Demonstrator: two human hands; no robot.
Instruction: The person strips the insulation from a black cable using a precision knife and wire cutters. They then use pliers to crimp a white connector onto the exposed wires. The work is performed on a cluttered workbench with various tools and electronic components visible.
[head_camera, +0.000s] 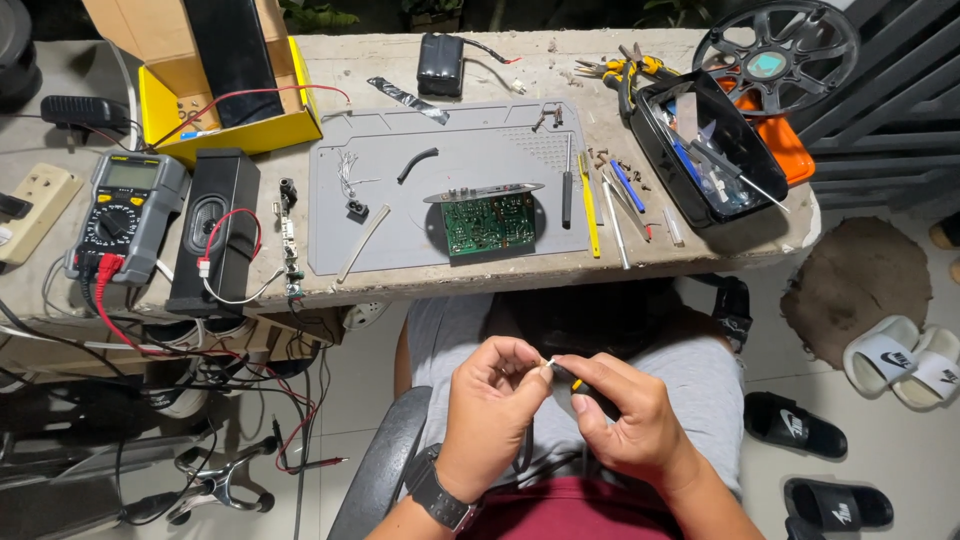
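Over my lap, my left hand pinches a thin white wire end between thumb and fingers. My right hand holds a small black-and-yellow tool against that wire tip; the two hands touch. Ahead on the bench, a green circuit board lies on a grey work mat, with screwdrivers to its right.
A multimeter with red leads and a black speaker box sit at the left. A yellow cardboard box stands at the back left, a black tool tray at the right, a battery pack behind. Sandals lie on the floor.
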